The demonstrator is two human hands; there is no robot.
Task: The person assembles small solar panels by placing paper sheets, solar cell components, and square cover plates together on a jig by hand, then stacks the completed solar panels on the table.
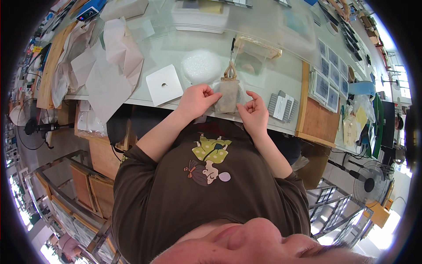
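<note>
At the near table edge, a beige, tape-like rectangular pad (228,96) lies over a pale, translucent round piece (241,93). A pronged beige fitting (230,70) and thin black-tipped rod reach away from the pad's far end. My left hand (198,101) is at its left side, closed with thumb and forefinger together; whatever they pinch is too small to make out. On the other side my right hand (256,113) has thumb and forefinger apart, the thumb tip by the pad's lower right edge. A white bubbly-looking round mound (201,65) sits just beyond my left hand.
A white square card with a hole (164,85) lies left of my hands; crumpled paper sheets (110,70) are farther left. A clear box (252,57) stands beyond the pad. Right are grey slatted strips (282,106), a wooden edge (303,97) and stacked dark cells (329,75).
</note>
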